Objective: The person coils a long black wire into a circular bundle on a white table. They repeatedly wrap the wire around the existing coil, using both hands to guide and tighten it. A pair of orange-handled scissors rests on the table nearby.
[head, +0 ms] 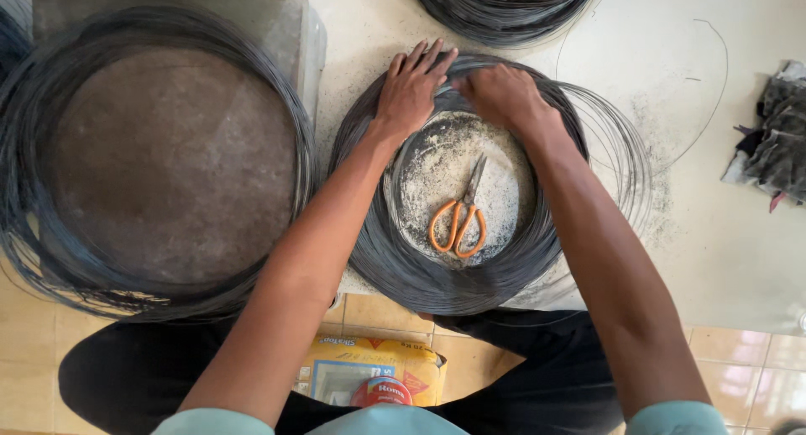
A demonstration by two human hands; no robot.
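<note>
My left hand (pixel 411 86) lies flat with fingers spread on the far side of a coil of thin dark wire (pixel 403 267) that rests on a pale tabletop (pixel 714 250). My right hand (pixel 501 92) is beside it, fingers curled onto the same far part of the coil; whether it pinches strands is hidden. Inside the coil ring, orange-handled scissors (pixel 460 225) lie on a dusty patch, blades pointing away from me.
A larger wire coil (pixel 25 233) circles a round brown disc (pixel 172 162) at the left. Another coil (pixel 495 11) lies at the far edge. A crumpled dark cloth (pixel 777 137) sits at the right. Below the table, a yellow package (pixel 369 368) rests on the tiled floor.
</note>
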